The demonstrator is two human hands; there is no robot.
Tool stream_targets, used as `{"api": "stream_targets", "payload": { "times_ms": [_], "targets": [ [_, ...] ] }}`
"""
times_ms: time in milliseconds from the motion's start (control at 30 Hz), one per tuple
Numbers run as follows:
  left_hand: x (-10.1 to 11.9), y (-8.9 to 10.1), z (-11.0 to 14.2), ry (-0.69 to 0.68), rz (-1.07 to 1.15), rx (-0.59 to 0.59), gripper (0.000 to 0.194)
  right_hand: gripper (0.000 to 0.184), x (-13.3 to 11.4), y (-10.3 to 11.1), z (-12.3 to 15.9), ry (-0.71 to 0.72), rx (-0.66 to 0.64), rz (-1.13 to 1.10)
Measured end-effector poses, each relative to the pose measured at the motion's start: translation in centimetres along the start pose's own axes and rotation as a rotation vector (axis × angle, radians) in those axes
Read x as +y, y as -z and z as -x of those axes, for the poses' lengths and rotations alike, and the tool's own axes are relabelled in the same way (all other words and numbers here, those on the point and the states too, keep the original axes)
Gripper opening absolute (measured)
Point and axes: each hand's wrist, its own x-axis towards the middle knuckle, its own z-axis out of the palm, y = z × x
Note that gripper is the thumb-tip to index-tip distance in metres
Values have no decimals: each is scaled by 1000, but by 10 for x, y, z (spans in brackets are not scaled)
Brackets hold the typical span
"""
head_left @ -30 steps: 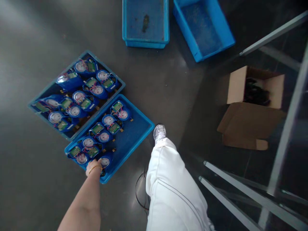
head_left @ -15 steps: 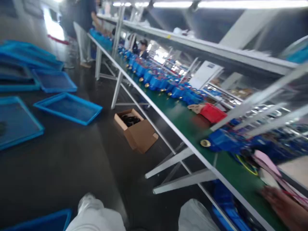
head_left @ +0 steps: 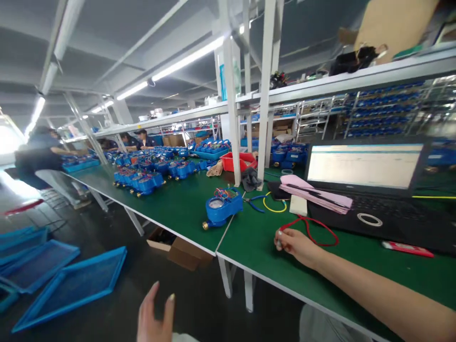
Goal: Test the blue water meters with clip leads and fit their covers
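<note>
Head view: Your right hand (head_left: 290,243) is positioned above the near part of the green table (head_left: 263,237), thumb and fingers pinched together at the end of the red cord (head_left: 326,244). A small pale item shows at the fingertips; it is too small to identify. Your left hand (head_left: 156,316) is open, thumb and fingers apart, in front of the table edge and well apart from your right. The blue water meter (head_left: 223,208) rests on the table, left of your right hand and beyond your left. The pliers (head_left: 254,202) lie just beside the meter, on its right.
</note>
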Motion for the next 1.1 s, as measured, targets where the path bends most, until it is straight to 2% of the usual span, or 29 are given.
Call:
{"api": "stream_targets", "payload": {
  "times_ms": [133,233,300,367,467,600,733,933,1100],
  "targets": [
    [90,-50,-71,-210,64,-80,62,45,1,0,-1,-25,-103,-93],
    [142,-80,-132,-292,61,-131,75,57,0,0,0,-15,-140,-169],
    [164,-93,-167,-312,38,-183,73,60,-2,0,1,-8,-145,-219],
    [178,-102,-193,-316,11,-276,63,61,-5,-2,2,-11,-146,-271],
    [185,-104,-211,-317,-10,-418,51,59,-10,-1,2,-42,-125,-350],
    [189,-94,-206,-372,30,-567,63,52,-24,11,2,-102,-74,-443],
    [205,-82,-179,-453,120,-701,74,48,-49,28,12,-114,-47,-493],
    [244,-75,-119,-653,280,-827,68,37,-83,43,45,35,-23,-434],
    [257,-79,-103,-723,336,-897,74,33,-96,50,55,154,29,-371]
  ]
}}
